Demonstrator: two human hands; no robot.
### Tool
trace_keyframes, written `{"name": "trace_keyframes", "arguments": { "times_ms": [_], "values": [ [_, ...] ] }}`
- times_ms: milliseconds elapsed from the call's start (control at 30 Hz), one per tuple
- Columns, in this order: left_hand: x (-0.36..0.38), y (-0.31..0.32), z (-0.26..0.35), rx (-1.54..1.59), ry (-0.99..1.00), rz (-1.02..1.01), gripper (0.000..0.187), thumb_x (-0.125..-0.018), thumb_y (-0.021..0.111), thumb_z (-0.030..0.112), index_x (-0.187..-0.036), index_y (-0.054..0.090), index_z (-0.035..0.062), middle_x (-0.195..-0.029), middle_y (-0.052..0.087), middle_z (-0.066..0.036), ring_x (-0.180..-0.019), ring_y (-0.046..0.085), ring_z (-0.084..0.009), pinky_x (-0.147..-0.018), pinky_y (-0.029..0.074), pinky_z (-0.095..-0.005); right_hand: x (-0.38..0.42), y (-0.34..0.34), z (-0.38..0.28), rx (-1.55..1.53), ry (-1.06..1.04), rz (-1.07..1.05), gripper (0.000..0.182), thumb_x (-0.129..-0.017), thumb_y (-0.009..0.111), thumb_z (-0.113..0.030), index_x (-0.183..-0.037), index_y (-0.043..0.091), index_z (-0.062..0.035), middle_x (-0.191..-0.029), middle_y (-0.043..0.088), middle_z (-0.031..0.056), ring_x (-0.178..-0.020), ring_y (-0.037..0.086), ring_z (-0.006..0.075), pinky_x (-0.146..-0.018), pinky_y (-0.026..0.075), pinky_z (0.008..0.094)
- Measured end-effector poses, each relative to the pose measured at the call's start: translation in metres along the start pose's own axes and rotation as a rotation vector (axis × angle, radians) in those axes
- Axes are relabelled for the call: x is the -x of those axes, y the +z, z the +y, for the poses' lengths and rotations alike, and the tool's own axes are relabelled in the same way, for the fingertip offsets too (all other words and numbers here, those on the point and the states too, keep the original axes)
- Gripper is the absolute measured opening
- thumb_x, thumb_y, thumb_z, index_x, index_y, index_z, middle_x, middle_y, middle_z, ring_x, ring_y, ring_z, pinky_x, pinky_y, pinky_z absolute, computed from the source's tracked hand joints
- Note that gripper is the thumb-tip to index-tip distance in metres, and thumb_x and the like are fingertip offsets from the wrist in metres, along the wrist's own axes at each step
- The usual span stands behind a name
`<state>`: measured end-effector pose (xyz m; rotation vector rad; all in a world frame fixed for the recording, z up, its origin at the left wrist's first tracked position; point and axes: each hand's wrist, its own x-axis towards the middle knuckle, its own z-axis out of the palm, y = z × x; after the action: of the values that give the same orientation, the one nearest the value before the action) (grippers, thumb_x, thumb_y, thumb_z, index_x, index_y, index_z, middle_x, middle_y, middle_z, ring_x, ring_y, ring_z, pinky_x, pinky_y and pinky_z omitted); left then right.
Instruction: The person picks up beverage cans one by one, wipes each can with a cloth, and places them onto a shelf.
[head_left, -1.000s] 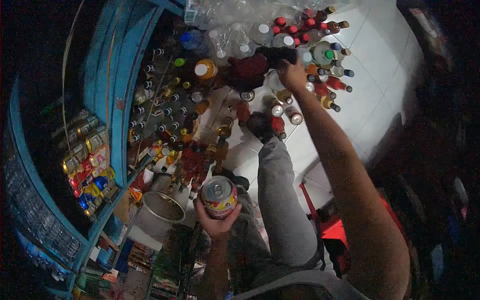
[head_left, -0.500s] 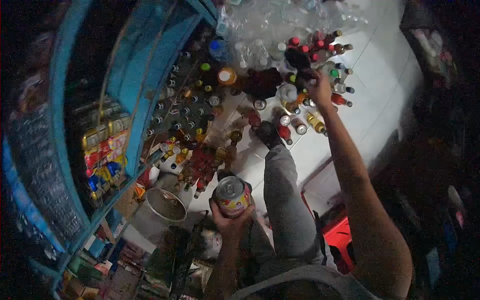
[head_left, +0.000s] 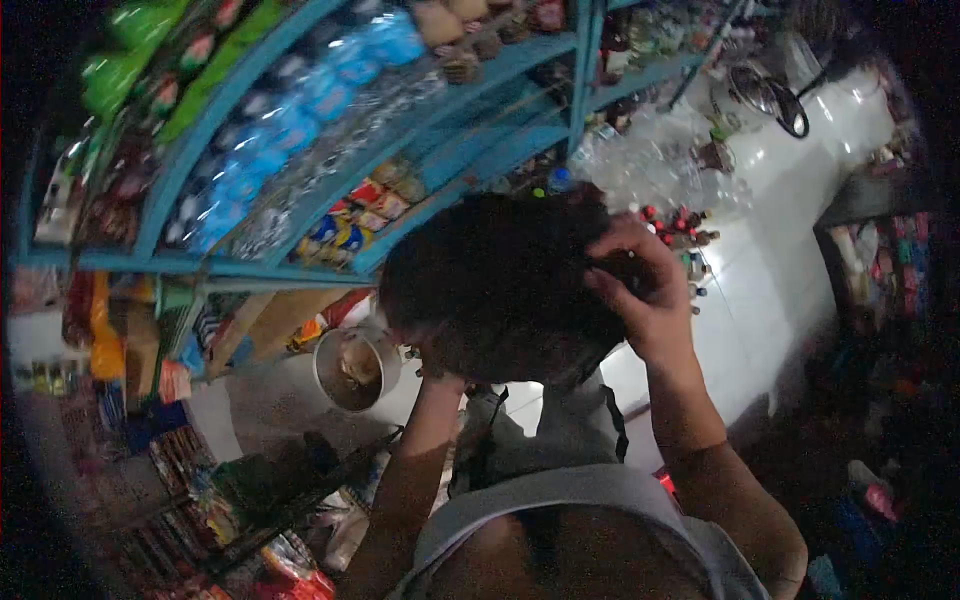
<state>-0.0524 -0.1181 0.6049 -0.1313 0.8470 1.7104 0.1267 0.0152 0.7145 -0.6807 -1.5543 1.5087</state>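
1. Single view: worn on the person's head, facing forward and steeply down.
2. Nearest the lens: shirt collar (head_left: 560, 485), at the lower edge.
3. Close, at centre: dark item (head_left: 500, 290), with right hand (head_left: 645, 285) beside its right side.
4. Farther off: blue shelves (head_left: 480, 75), slanting across upper left; white floor (head_left: 740, 330), right.
5. Coverage wide; edges curved, corners dark.
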Motion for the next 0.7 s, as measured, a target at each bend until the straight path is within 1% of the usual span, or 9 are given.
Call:
{"name": "trace_keyframes", "arguments": {
  "times_ms": [133,200,233,333,433,467,533,633,700],
  "values": [
    [0.052,0.008,0.030,0.016,0.100,-0.052,0.057,-0.081,0.040,0.051,-0.120,0.038,0.0098,-0.113,0.049,-0.011,-0.102,0.048,-0.0286,-0.088,0.039,-0.0467,-0.003,0.051,-0.006,0.112,-0.029,-0.227,0.026,-0.068,0.056,0.000,-0.093,0.056,-0.0032,-0.091,0.051,0.0088,-0.092,0.049,0.0212,-0.085,0.035,0.0286],
    [0.053,0.017,0.042,0.032,0.140,-0.057,0.057,-0.081,0.040,0.052,-0.120,0.038,0.0100,-0.113,0.049,-0.011,-0.102,0.048,-0.0285,-0.088,0.039,-0.0467,0.007,0.078,-0.006,0.294,-0.034,-0.290,0.030,-0.071,0.056,-0.004,-0.100,0.054,-0.0038,-0.106,0.046,0.0136,-0.099,0.047,0.0273,-0.089,0.033,0.0319],
    [0.068,0.013,0.047,0.040,0.162,-0.058,0.057,-0.081,0.040,0.052,-0.121,0.038,0.0101,-0.113,0.049,-0.011,-0.102,0.048,-0.0285,-0.088,0.039,-0.0466,0.011,0.089,-0.009,0.520,-0.135,-0.339,0.041,-0.074,0.057,-0.011,-0.113,0.048,-0.0068,-0.124,0.031,0.0205,-0.109,0.040,0.0357,-0.093,0.032,0.0382],
    [0.095,0.007,0.058,0.063,0.194,-0.053,0.057,-0.081,0.039,0.052,-0.121,0.038,0.0104,-0.113,0.049,-0.011,-0.102,0.048,-0.0283,-0.088,0.039,-0.0466,0.020,0.119,-0.037,0.772,-0.329,-0.172,0.052,-0.076,0.058,-0.019,-0.124,0.039,-0.0131,-0.133,0.017,0.0238,-0.116,0.030,0.0426,-0.093,0.030,0.0417],
    [0.105,0.008,0.070,0.083,0.210,-0.074,0.057,-0.081,0.039,0.052,-0.121,0.038,0.0107,-0.113,0.049,-0.011,-0.102,0.048,-0.0281,-0.088,0.039,-0.0465,0.029,0.146,-0.066,0.524,-0.303,-0.244,0.062,-0.075,0.060,-0.022,-0.130,0.032,-0.0177,-0.139,0.006,0.0192,-0.127,0.012,0.0373,-0.099,0.022,0.0429],
    [0.095,0.021,0.059,0.087,0.214,-0.083,0.057,-0.081,0.039,0.052,-0.121,0.038,0.0107,-0.113,0.049,-0.011,-0.102,0.048,-0.0281,-0.088,0.039,-0.0465,0.033,0.151,-0.076,0.529,-0.308,-0.247,0.062,-0.075,0.060,-0.022,-0.130,0.032,-0.0177,-0.139,0.006,0.0192,-0.127,0.012,0.0373,-0.099,0.022,0.0429],
    [0.116,0.010,0.072,0.090,0.223,-0.100,0.057,-0.081,0.039,0.052,-0.121,0.038,0.0109,-0.113,0.049,-0.011,-0.102,0.048,-0.0280,-0.088,0.039,-0.0464,0.046,0.160,-0.095,0.853,-0.401,-0.445,0.069,-0.066,0.063,-0.042,-0.128,0.034,-0.0290,-0.137,0.009,0.0210,-0.121,0.015,0.0485,-0.091,0.018,0.0627],
    [0.132,0.008,0.081,0.097,0.237,-0.126,0.057,-0.081,0.039,0.052,-0.121,0.038,0.0112,-0.113,0.049,-0.011,-0.102,0.048,-0.0278,-0.088,0.039,-0.0464,0.061,0.173,-0.117,1.053,-0.444,-0.534,0.071,-0.063,0.065,-0.046,-0.126,0.037,-0.0299,-0.139,0.008,0.0171,-0.125,0.006,0.0448,-0.090,0.010,0.0658],
    [0.133,0.010,0.085,0.103,0.236,-0.136,0.057,-0.081,0.038,0.053,-0.121,0.038,0.0114,-0.113,0.049,-0.011,-0.102,0.048,-0.0277,-0.088,0.039,-0.0463,0.059,0.180,-0.111,1.033,-0.476,-0.557,0.069,-0.062,0.066,-0.043,-0.125,0.039,-0.0307,-0.139,0.008,0.0180,-0.125,0.006,0.0456,-0.092,0.012,0.0630]
  ]
}}
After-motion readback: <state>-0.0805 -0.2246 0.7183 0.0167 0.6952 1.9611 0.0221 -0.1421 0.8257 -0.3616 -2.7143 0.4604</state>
